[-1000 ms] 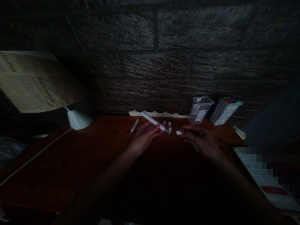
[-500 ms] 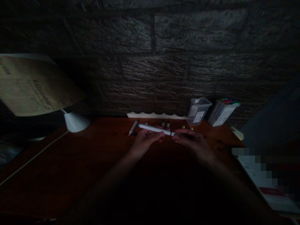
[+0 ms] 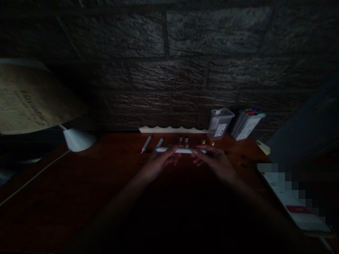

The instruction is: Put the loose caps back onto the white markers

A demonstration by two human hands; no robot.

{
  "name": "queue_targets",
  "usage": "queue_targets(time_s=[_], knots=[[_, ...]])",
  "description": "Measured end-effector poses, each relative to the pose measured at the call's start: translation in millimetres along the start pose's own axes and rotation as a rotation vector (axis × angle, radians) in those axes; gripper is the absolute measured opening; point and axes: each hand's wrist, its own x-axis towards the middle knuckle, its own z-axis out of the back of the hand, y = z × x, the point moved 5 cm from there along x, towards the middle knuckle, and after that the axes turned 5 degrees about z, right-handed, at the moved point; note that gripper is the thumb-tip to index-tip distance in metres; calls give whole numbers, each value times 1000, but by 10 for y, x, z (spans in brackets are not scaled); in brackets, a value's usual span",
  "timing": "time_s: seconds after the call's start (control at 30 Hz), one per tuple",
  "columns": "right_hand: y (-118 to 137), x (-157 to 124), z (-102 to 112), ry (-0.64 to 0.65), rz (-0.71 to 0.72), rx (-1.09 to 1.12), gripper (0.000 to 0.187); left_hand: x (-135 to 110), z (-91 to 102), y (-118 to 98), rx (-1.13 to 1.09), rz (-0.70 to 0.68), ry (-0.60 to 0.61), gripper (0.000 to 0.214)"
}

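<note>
The left hand [image 3: 161, 163] and right hand [image 3: 212, 160] are pinching a white marker [image 3: 181, 150] level between them. Two other markers [image 3: 146, 144] are lying just behind on the wooden table [image 3: 79, 183].

No lettering can be read in this dim room. Dark print runs across the tan paper lampshade [image 3: 31, 102] at left, too blurred to make out. A white label with a red band sits on the clear container [image 3: 219, 123] by the brick wall, its text too small. The sheet [image 3: 299, 208] at right carries a red block, illegible.
</note>
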Motion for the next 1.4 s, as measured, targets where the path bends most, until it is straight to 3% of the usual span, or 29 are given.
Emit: queue_targets(time_s=[0.1,0.27,0.5,0.6,0.7,0.87,1.0,1.07,1.2,1.4], knots=[[14,-1,39,21,18,-22,33,-32,-64,4,8,-7,72,35],[-37,0,103,-28,-18,122,24,-93,-220,26,8,-27,133,46],[20,12,163,-106,-18,275,18,-100,-188,23,245,-109,-7,41],[90,11,228,-200,19,259,18,-101,-187,45,295,-161,-11,38],[68,-11,191,-250,-30,271,22,-129,-232,89,434,-212,-11,32],[28,-26,7,-162,-48,377,22,-194,-324,132,693,-285,12,33],[113,-13,22,-123,-41,505,11,-224,-330,98,840,-321,21,34],[196,-24,65,-118,-23,558,20,-236,-332,85,919,-333,48,39],[313,-73,133,-71,-36,543,54,-263,-382,104,1137,-405,143,47],[354,-37,252,-54,5,451,62,-273,-444,118,1232,-455,194,48]])
